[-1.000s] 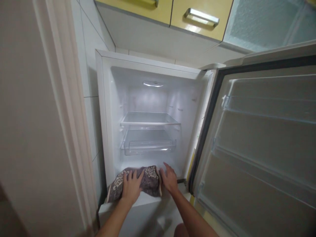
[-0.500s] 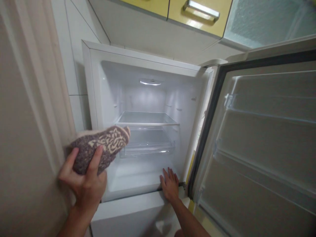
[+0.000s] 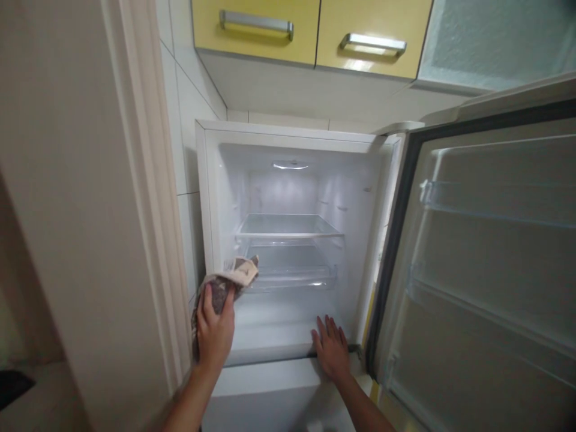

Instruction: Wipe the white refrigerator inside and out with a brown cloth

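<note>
An empty white fridge (image 3: 207, 198) stands with its door (image 3: 486, 270) swung wide to the right. My left hand (image 3: 215, 333) grips a brown patterned cloth (image 3: 234, 276) and presses it against the fridge's left inner wall, near the front edge. My right hand (image 3: 330, 348) lies flat with fingers spread on the front lip of the fridge floor, at the right. Inside are a glass shelf (image 3: 288, 227) and a clear drawer (image 3: 292, 273) beneath it, both bare.
A pale wall and door frame (image 3: 135, 210) stand close on the left. Yellow cupboards (image 3: 310, 27) with metal handles hang above the fridge. The open door carries empty clear shelves (image 3: 495, 204) and fills the right side.
My left hand lifted the cloth off the fridge floor, swung it out to the left, and now holds it against the left inner wall. My right hand stayed on the front lip.
</note>
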A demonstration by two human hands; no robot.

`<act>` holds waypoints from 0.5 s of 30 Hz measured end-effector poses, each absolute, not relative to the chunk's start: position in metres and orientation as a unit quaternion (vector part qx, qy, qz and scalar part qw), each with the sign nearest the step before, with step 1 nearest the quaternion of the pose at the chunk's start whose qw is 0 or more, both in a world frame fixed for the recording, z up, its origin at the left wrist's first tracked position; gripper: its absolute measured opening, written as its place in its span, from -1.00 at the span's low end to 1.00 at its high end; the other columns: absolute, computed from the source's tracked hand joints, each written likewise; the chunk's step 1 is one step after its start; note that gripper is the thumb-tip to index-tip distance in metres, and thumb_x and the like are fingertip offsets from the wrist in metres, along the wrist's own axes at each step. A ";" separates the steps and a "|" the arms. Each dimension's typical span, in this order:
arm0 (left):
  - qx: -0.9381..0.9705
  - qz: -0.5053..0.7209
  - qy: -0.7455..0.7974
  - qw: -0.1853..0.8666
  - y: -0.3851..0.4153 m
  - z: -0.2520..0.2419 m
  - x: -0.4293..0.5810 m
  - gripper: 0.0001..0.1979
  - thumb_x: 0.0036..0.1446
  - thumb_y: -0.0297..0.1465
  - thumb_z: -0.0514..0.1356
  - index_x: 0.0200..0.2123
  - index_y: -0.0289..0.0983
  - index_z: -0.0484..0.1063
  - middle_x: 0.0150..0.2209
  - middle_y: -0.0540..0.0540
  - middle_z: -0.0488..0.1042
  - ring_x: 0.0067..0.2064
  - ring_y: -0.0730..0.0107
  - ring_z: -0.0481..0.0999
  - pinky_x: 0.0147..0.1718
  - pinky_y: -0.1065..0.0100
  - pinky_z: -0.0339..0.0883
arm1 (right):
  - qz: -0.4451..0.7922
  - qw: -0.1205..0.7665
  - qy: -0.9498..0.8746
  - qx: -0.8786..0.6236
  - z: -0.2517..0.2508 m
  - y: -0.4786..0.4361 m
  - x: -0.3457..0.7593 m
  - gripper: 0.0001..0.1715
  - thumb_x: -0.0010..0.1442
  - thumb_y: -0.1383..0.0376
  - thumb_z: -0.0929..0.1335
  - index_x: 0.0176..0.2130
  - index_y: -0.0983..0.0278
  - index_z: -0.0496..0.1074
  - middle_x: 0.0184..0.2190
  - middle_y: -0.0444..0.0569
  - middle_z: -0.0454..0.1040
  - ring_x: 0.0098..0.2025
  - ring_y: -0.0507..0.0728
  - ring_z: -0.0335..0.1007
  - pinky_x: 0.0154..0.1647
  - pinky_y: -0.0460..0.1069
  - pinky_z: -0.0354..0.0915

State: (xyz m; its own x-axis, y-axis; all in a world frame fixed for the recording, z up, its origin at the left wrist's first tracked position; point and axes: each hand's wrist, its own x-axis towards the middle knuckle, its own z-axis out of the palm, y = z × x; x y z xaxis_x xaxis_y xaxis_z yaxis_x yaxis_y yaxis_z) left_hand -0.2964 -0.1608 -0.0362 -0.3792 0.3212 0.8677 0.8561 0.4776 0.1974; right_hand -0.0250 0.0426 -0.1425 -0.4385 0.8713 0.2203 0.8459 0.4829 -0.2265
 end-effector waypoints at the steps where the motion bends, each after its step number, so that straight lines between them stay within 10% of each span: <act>1: -0.381 -0.332 -0.772 0.385 -0.164 -0.056 -0.294 -0.51 0.39 -0.39 0.17 0.34 -0.08 0.47 0.53 -0.33 0.12 0.50 -0.32 0.20 0.31 -0.28 0.36 | 0.043 0.153 -0.851 -0.501 -0.142 0.043 -0.024 -0.26 0.55 0.00 0.13 0.53 0.21 0.21 0.55 0.10 0.04 0.62 0.27 -0.07 0.64 0.26 -0.13; 7: -0.364 -0.383 -0.766 0.368 -0.156 -0.041 -0.298 -0.57 0.50 -0.35 0.02 0.30 -0.28 0.45 0.53 -0.40 0.13 0.43 -0.34 0.32 0.30 -0.23 0.39 | 0.055 0.152 -0.858 -0.488 -0.142 0.045 -0.021 -0.22 0.55 -0.04 0.13 0.54 0.24 0.19 0.56 0.14 0.04 0.62 0.29 -0.06 0.64 0.25 -0.10; 15: -0.298 -0.524 -0.680 0.417 -0.113 0.238 -0.290 -0.37 0.44 -0.37 0.16 0.51 -0.25 0.21 0.57 -0.28 0.08 0.50 -0.23 0.19 0.43 -0.22 0.15 | 0.047 0.160 -0.859 -0.485 -0.153 0.048 -0.023 -0.19 0.56 -0.08 0.09 0.55 0.26 0.17 0.56 0.16 0.02 0.61 0.32 -0.05 0.63 0.30 -0.10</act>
